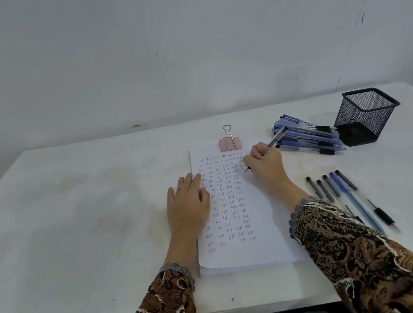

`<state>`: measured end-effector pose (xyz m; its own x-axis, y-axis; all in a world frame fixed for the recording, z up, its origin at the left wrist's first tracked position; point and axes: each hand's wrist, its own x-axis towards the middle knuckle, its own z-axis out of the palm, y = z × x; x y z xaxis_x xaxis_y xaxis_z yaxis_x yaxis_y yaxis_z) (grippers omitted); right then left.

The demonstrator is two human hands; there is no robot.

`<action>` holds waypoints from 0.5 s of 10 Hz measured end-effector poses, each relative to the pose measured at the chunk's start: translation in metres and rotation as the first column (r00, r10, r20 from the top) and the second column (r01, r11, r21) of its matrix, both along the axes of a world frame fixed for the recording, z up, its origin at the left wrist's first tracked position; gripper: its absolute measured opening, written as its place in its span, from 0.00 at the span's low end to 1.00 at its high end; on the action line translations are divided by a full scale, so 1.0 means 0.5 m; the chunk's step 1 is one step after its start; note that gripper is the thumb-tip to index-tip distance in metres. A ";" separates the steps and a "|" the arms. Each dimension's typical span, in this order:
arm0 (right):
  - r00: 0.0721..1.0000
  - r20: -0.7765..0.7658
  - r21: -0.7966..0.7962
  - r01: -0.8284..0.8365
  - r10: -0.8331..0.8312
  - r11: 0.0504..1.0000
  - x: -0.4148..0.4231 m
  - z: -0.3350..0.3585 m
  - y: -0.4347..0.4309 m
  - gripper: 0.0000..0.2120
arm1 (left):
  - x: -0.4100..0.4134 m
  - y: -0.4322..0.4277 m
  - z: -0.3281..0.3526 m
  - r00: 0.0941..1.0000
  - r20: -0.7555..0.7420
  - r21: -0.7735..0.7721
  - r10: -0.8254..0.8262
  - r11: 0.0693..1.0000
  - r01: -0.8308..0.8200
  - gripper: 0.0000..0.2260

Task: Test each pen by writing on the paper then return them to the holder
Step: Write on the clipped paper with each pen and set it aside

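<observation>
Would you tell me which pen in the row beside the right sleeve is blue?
The second from the right, the blue pen: its barrel is bright blue, while the others in that row are grey, clear or black.

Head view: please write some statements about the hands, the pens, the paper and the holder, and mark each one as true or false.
1. The right hand grips a pen with its tip at the paper. True.
2. The left hand holds a second pen. False: it rests flat on the paper's left edge and holds nothing.
3. The mesh holder is full of pens. False: no pens stick out of it; a pile of pens lies beside it on the table.
4. A pink binder clip sits on the paper's top edge. True.
5. A row of pens lies on the table to the right of the right forearm. True.
</observation>
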<state>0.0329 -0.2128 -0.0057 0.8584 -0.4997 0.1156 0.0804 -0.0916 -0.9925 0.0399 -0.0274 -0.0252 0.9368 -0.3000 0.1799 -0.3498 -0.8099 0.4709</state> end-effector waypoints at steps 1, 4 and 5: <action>1.000 -0.017 -0.008 -0.006 0.006 1.000 0.000 -0.001 0.004 0.20 | 0.001 0.000 0.000 1.000 0.002 0.012 -0.002 1.000 0.002 0.20; 0.999 -0.021 -0.045 -0.030 0.029 0.999 -0.004 0.007 0.006 0.21 | 0.000 0.001 -0.001 1.000 0.000 0.013 0.001 1.000 -0.001 0.20; 0.999 -0.037 -0.063 -0.019 0.017 0.998 -0.001 0.001 -0.001 0.21 | 0.001 0.000 -0.001 1.000 -0.004 0.013 0.005 1.000 -0.005 0.20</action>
<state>0.0323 -0.2130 -0.0053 0.8713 -0.4769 0.1154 0.0467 -0.1535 -0.9870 0.0402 -0.0273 -0.0258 0.9391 -0.2973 0.1725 -0.3437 -0.8179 0.4615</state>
